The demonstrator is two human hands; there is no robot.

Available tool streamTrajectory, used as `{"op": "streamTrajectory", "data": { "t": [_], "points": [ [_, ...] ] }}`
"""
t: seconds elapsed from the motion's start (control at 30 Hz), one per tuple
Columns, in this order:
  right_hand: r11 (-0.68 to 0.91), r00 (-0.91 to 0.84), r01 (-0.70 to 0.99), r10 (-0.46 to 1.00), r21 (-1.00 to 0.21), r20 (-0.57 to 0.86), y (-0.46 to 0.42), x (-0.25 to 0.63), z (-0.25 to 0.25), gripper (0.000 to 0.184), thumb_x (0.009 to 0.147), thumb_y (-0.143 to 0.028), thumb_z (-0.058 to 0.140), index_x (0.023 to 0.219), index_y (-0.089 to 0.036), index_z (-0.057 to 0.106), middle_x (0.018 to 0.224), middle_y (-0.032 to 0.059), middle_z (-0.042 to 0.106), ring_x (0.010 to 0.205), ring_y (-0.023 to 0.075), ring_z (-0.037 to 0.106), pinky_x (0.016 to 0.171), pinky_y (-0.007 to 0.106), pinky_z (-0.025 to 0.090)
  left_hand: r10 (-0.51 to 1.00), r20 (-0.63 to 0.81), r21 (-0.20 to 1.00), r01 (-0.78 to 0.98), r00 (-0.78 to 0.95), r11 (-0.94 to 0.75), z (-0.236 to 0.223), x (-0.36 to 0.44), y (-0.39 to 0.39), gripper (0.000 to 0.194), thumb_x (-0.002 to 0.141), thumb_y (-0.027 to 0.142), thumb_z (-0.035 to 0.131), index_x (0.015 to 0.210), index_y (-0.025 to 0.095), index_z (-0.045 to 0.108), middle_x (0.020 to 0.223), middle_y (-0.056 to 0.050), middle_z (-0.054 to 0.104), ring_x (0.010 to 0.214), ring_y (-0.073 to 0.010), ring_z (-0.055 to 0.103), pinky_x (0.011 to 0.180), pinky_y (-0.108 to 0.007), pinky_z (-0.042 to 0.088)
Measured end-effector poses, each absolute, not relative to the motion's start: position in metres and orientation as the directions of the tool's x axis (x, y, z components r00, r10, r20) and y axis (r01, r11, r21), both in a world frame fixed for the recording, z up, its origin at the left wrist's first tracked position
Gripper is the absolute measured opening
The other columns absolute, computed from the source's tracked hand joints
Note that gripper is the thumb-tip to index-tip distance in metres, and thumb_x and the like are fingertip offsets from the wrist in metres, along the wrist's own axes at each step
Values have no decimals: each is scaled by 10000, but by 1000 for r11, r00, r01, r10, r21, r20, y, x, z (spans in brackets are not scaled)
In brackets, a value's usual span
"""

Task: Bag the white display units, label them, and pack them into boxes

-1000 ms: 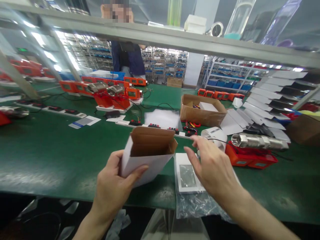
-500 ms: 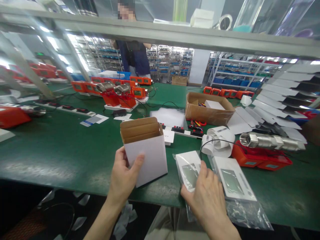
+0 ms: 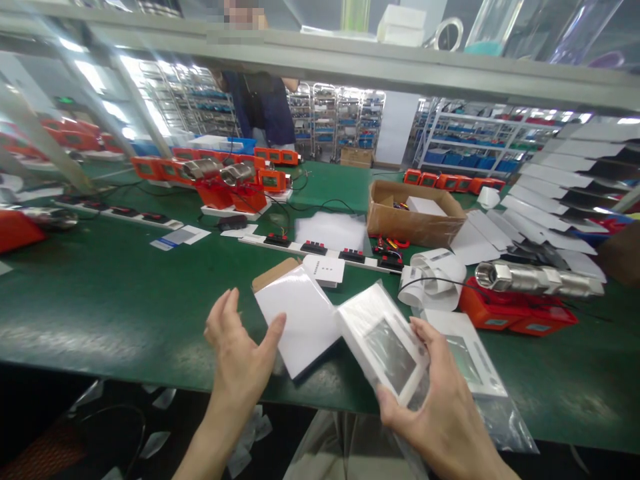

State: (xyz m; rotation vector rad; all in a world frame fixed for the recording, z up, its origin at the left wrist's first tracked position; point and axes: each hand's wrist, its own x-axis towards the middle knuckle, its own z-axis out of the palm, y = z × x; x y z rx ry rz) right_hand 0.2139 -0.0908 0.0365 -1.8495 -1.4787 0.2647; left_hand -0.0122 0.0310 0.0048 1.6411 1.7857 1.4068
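My left hand point(image 3: 243, 353) is open beside a small white cardboard box point(image 3: 300, 320). Its fingers are spread, and the thumb overlaps the box's left side; whether it touches I cannot tell. The box lies on the green bench, its brown inner flap point(image 3: 275, 273) showing at the far end. In my right hand point(image 3: 435, 400) is a white device with a grey screen point(image 3: 390, 353), wrapped in clear plastic and gripped between thumb and fingers. Its far left corner is at the box's right edge. A second bagged device point(image 3: 465, 360) lies partly hidden behind my right hand.
Behind the box are a white booklet point(image 3: 325, 270) and a power strip point(image 3: 270, 245). Further right stand an open carton point(image 3: 415, 227), a roll of white labels point(image 3: 440, 273) and red instruments with a metal pipe fitting point(image 3: 520, 310). A shelf beam crosses above; a person point(image 3: 263, 110) stands beyond.
The box has gone from standing tilted in my left hand to lying on the bench, and that hand has opened. My right hand has raised the bagged device and brought it left against the box.
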Motion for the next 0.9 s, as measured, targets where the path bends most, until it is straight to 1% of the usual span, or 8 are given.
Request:
{"op": "streamTrajectory", "data": {
  "t": [0.03, 0.1, 0.2, 0.3, 0.4, 0.53, 0.77, 0.9],
  "points": [
    [19, 243, 801, 903, -598, 354, -93, 214, 36, 797, 655, -296, 655, 1353, -166, 295, 1288, 167, 473, 1210, 330, 472, 1021, 501, 398, 900, 355, 836, 518, -254, -183, 12, -10, 25, 789, 731, 527, 623, 1365, 129, 374, 1414, -195, 375, 1313, -355, 370, 1051, -529, 370],
    [136, 109, 829, 913, -543, 394, -95, 215, 34, 843, 635, -267, 674, 1367, -157, 269, 1292, 172, 460, 1202, 326, 475, 1010, 489, 419, 984, 158, 948, 293, -86, -127, 27, -3, 13, 714, 793, 556, 550, 1353, 148, 380, 1244, -170, 543, 1091, -309, 581, 866, -472, 527],
    [119, 44, 763, 971, -636, 235, -95, 218, 35, 839, 639, -257, 676, 1364, -179, 260, 1320, 153, 451, 1209, 295, 481, 1022, 467, 420, 944, -201, 980, 39, 263, 198, 45, 14, -2, 692, 815, 541, 540, 1348, 134, 368, 1017, -135, 642, 811, -242, 657, 609, -360, 583],
    [44, 19, 677, 997, -735, 77, -92, 223, 43, 781, 664, -273, 666, 1346, -216, 289, 1345, 115, 448, 1234, 258, 464, 1062, 447, 377, 826, -354, 909, -46, 438, 414, 53, 31, -9, 561, 832, 424, 564, 1301, 144, 436, 971, -106, 648, 723, -187, 635, 553, -317, 586],
    [27, -33, 627, 999, -779, 8, -90, 232, 56, 702, 703, -306, 651, 1329, -241, 339, 1350, 90, 460, 1226, 242, 465, 1063, 445, 362, 793, -392, 863, -112, 465, 493, 57, 39, -11, 406, 848, 277, 542, 1237, 164, 509, 976, -88, 644, 731, -162, 625, 554, -310, 600],
    [36, -107, 530, 994, -847, -25, -87, 245, 67, 603, 735, -318, 646, 1293, -266, 423, 1381, 75, 461, 1257, 254, 441, 1071, 456, 325, 801, -457, 802, -211, 386, 559, 61, 40, -10, 398, 846, 202, 551, 1242, 181, 514, 1039, -85, 624, 747, -151, 636, 534, -302, 611],
    [26, -130, 345, 991, -938, -20, -89, 257, 62, 432, 765, -307, 632, 1185, -275, 536, 1385, 66, 481, 1269, 262, 450, 1062, 447, 339, 781, -485, 770, -231, 395, 595, 64, 41, -7, 390, 877, 262, 548, 1262, 216, 510, 1068, -85, 651, 716, -142, 665, 542, -267, 603],
    [50, -13, 322, 999, -945, 49, -93, 246, 57, 415, 755, -237, 583, 1167, -249, 531, 1357, 81, 494, 1247, 262, 474, 1042, 451, 368, 822, -384, 813, -269, 420, 517, 60, 55, -16, 451, 875, 356, 561, 1286, 197, 463, 1083, -98, 669, 849, -182, 686, 688, -291, 594]
  ]
}}
